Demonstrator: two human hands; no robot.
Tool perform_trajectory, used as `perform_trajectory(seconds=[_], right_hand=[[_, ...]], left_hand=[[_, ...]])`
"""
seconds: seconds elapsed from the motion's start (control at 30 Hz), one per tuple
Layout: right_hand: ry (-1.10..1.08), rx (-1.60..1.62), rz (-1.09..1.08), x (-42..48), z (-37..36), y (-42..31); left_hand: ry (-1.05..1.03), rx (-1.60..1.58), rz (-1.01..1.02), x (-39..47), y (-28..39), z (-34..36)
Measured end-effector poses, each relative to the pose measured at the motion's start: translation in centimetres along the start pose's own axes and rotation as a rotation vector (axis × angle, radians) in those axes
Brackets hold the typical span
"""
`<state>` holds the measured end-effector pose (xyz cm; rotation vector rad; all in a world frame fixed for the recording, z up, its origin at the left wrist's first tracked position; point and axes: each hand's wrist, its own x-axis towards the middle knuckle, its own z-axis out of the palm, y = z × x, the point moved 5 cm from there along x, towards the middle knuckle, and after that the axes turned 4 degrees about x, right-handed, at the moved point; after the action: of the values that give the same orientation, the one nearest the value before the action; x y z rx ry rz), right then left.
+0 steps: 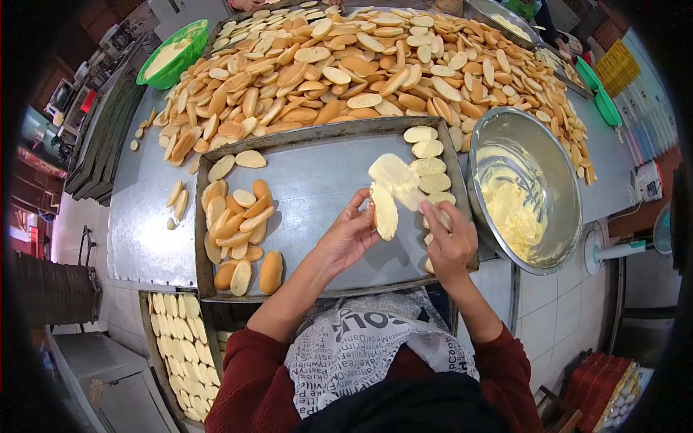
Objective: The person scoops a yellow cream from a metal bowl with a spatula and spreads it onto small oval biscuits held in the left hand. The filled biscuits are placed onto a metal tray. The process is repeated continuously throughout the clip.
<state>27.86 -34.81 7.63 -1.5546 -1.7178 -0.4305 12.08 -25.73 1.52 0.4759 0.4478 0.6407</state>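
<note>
My left hand (353, 230) holds a bread slice (385, 214) upright over the tray, its face coated in pale yellow cream. In my right hand (450, 241) is a spatula (399, 178) smeared with cream, its blade against or just beside the top of the slice. Below both hands lies a metal baking tray (325, 157). A column of coated slices (429, 149) runs along its right side, partly hidden by my right hand. Plain bread slices (235, 222) are heaped at its left end. The steel bowl (522, 200) to the right contains more cream.
A large mound of sliced bread (335, 70) covers the table (146, 227) behind the tray. At the back left stands a green basin (176, 54) of cream. Another tray (178, 352) with rows of coated slices sits low on the left. Other people's hands show at the far edge.
</note>
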Motion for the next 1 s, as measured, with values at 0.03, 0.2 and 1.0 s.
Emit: perform_trajectory(seconds=[0.03, 0.2, 1.0], right_hand=[[0.013, 0.037, 0.048, 0.3, 0.1, 0.4], [0.069, 0.229, 0.301, 0.3, -1.6, 2.2], [0.176, 0.199, 0.322, 1.1, -3.5, 2.7]], left_hand=[[0.010, 0.037, 0.002, 0.1, -0.1, -0.6], [0.020, 0.251, 0.103, 1.6, 2.0, -2.8], [-0.028, 0.738, 0.228, 5.5, 4.3, -3.2]])
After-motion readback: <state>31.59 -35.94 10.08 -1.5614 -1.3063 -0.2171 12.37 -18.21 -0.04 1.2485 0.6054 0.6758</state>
